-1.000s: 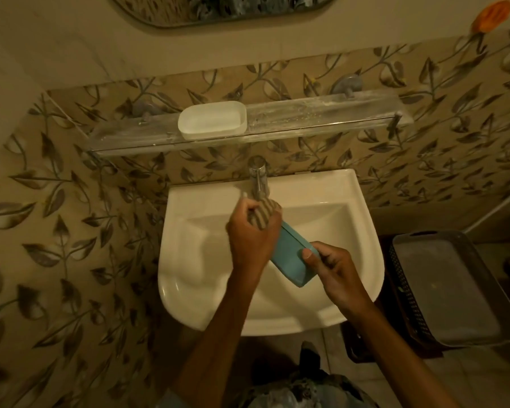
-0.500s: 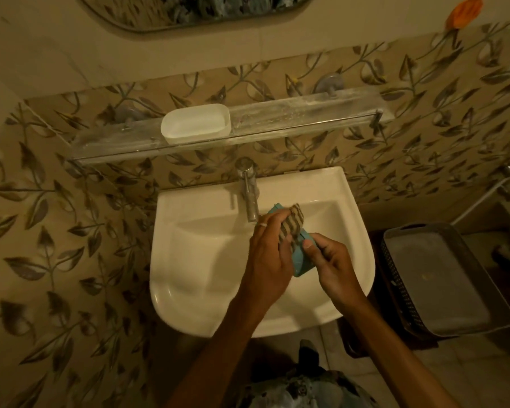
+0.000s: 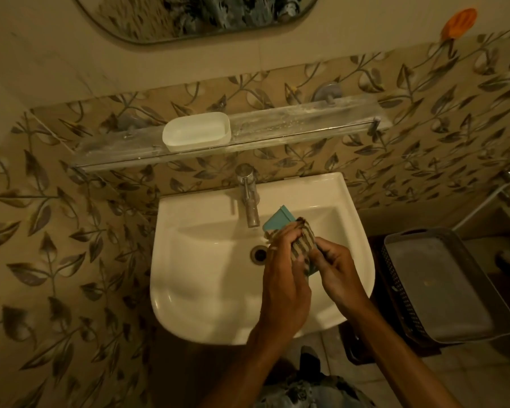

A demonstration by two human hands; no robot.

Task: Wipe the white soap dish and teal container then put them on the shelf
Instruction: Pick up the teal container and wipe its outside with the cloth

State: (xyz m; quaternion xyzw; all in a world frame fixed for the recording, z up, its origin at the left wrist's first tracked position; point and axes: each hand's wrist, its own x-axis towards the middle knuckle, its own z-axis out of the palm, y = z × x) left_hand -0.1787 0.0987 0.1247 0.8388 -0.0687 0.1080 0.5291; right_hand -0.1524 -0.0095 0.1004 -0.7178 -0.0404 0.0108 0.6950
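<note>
Left hand (image 3: pixel 283 260) presses striped cloth (image 3: pixel 302 244) onto teal container (image 3: pixel 278 220); right hand (image 3: pixel 337 265) pinches its lower end. Best: rotate container, wipe all faces over sink (image 3: pixel 203 290).

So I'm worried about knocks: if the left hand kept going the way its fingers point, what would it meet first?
Probably the tap. The left hand points up and away over the sink, its fingers wrapped in the striped cloth on the teal container. Depth is unclear, so it might pass beside the spout.

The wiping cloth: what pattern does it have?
Striped, dark and pale bands, on the cloth; head view.
</note>
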